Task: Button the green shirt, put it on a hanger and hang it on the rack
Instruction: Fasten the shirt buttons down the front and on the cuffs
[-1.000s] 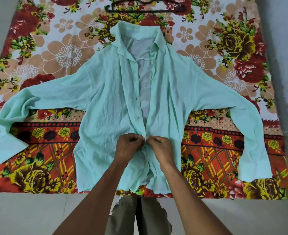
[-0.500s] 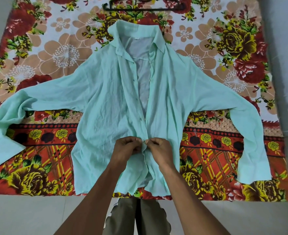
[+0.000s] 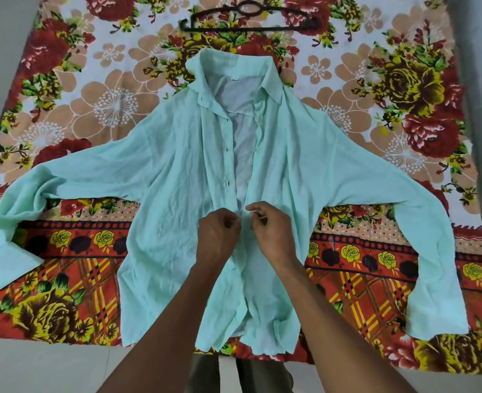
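The green shirt (image 3: 177, 177) lies face up, sleeves spread, on a floral blanket (image 3: 63, 80). The left hand (image 3: 218, 236) and right hand (image 3: 272, 232) each pinch a front placket edge at mid-chest, fingers curled tight. A dark hanger (image 3: 251, 17) lies beyond the collar.

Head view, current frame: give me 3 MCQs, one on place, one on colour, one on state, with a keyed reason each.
1. Where does the hanger lie?
A. beyond the collar
B. on the left sleeve
C. below the hem

2. What colour is the shirt?
A. white
B. mint green
C. red

3. How is the shirt front above the hands?
A. buttoned to the collar
B. open
C. folded shut

Key: 1 A, it sits on the floral blanket past the collar. 2 B, pale green fabric. 3 B, the plackets gape above the left hand and right hand, which pinch the edges.
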